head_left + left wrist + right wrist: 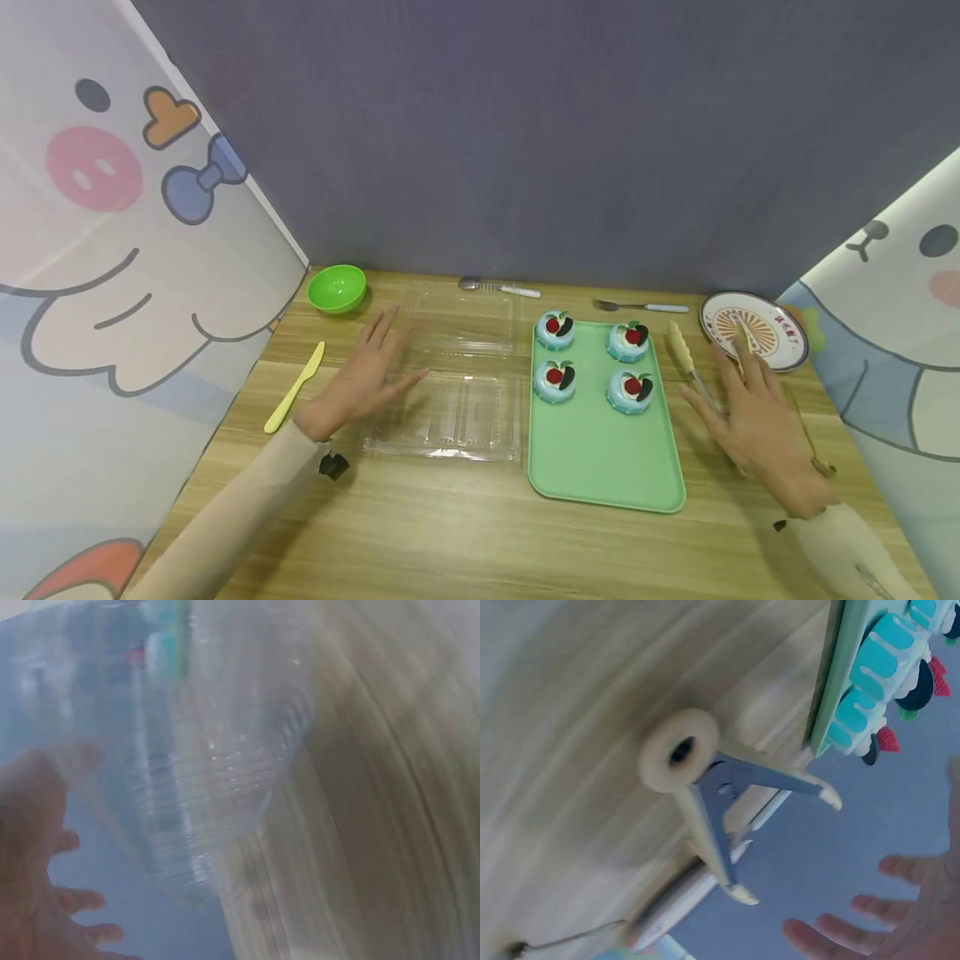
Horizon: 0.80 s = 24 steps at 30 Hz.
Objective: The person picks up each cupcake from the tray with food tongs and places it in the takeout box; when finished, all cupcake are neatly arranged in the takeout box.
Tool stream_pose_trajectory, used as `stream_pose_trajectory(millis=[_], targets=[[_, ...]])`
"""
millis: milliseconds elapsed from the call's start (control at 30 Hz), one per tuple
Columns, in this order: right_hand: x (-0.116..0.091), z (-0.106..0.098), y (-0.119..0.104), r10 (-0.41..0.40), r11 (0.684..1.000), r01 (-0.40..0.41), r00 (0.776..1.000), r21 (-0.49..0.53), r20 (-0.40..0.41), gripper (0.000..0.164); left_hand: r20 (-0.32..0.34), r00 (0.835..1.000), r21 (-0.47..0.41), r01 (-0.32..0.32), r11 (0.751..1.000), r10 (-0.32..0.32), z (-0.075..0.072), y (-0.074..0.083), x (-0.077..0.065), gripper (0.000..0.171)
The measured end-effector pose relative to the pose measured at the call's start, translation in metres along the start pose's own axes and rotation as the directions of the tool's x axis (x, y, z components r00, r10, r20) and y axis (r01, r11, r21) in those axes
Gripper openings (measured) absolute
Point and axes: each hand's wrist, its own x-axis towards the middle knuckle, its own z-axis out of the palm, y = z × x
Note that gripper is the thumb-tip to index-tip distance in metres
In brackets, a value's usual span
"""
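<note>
hands [356,387] [765,425] apart: left near container [450,417], right near tongs [681,346]

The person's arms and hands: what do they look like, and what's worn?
The left hand and right hand are gloveless, with long cream sleeves. A small black piece shows at the left cuff, a smaller dark piece at the right cuff.

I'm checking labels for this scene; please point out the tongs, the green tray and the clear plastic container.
Tongs [724,780], right wrist view: grey part where the arms meet.
Green tray [606,458], head view: bare near end.
Clear plastic container [450,412], head view: floor of nearer half.
</note>
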Motion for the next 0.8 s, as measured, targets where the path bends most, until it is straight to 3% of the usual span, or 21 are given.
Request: stream_pose_trajectory(millis=[167,267,367,500,567,733,800], targets=[[-0.003,-0.004,0.010,0.177,0.984,-0.177,0.983,0.003,0.047,0.093,-0.067,0.991,-0.146,0.105,0.984,-0.116,-0.008,-0.004,-0.008,0.073],[-0.005,-0.002,0.015,0.246,0.969,-0.247,0.965,-0.007,0.085,0.100,-0.074,0.981,-0.238,0.158,0.958,-0.180,-0.013,-0.007,-0.014,0.061],[-0.003,0.000,0.018,0.278,0.960,-0.278,0.952,-0.019,0.128,0.105,-0.050,0.970,-0.307,0.210,0.928,-0.236,-0.016,-0.011,-0.021,0.050],[0.001,0.002,0.022,0.310,0.950,-0.311,0.932,-0.026,0.188,0.114,0.042,0.958,-0.377,0.280,0.883,-0.285,-0.019,-0.014,-0.030,0.046],[0.004,0.003,0.023,0.319,0.947,-0.320,0.924,-0.028,0.212,0.118,0.105,0.950,-0.441,0.309,0.843,-0.293,-0.020,-0.015,-0.033,0.047],[0.009,0.004,0.027,0.317,0.947,-0.319,0.918,-0.031,0.237,0.120,0.249,0.921,-0.622,0.389,0.680,-0.300,-0.021,-0.014,-0.039,0.052],[0.010,0.005,0.028,0.310,0.950,-0.311,0.922,-0.035,0.232,0.117,0.282,0.912,-0.660,0.410,0.629,-0.299,-0.021,-0.014,-0.040,0.054]])
